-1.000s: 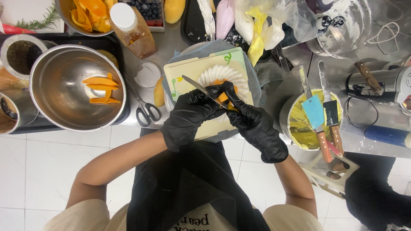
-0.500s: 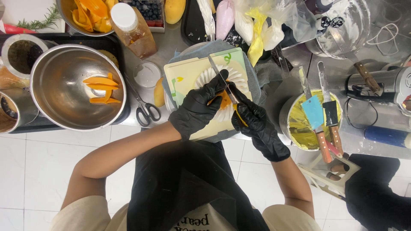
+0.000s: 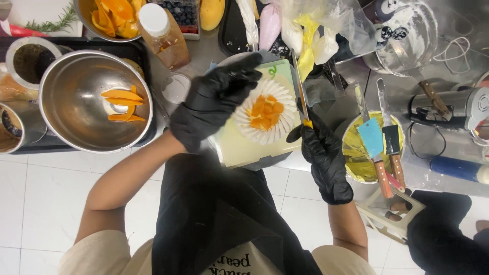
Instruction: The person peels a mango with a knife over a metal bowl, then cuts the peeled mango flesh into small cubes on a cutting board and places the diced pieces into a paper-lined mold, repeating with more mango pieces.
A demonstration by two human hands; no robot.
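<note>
At counter centre, black-gloved left hand spread open, fingers resting on the far edge of the pale square board. Upon it, small round white-piped cake topped with orange mango cubes: soft, fragile; best handled by the board. Black-gloved right hand closed around long slim knife.

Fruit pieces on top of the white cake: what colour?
Orange, on the fruit pieces atop the white cake; head view.

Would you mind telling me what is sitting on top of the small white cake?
Orange fruit pieces are piled in the middle of the small white cake, ringed by white piped cream. Whatever lies beneath the fruit is covered.
</note>
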